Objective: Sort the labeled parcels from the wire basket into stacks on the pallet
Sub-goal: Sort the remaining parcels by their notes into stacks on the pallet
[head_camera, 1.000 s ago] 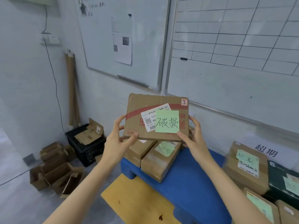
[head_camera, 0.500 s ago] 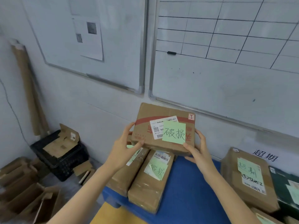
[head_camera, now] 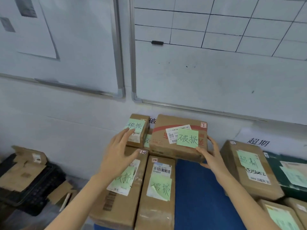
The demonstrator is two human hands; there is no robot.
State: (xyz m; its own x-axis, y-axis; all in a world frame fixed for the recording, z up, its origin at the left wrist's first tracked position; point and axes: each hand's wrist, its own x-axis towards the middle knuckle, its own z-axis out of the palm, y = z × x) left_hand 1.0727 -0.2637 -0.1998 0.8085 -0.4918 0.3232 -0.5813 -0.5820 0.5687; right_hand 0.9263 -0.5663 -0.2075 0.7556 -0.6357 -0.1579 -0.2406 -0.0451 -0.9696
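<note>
Whiteboards point(head_camera: 216, 72) are lining the far wall above a blue pallet point(head_camera: 199, 188) that is carrying taped boxes. The placing step is under way. The right hand point(head_camera: 214, 161) is gripping the parcel point(head_camera: 159, 140) by its near right corner, thumb on top and fingers point(head_camera: 211, 141) curling round the side. The parcel is sitting at the far end of two long boxes point(head_camera: 159, 188) with matching green notes. The left hand point(head_camera: 116, 156) is hovering open just left of the parcel, holding nothing. The next move is likely calling for the parcel to be set flat and square. Whether it is already resting is unclear.

Perhaps nine parcels point(head_camera: 179, 146), two whiteboards point(head_camera: 216, 72), two hands point(head_camera: 116, 156).
</note>
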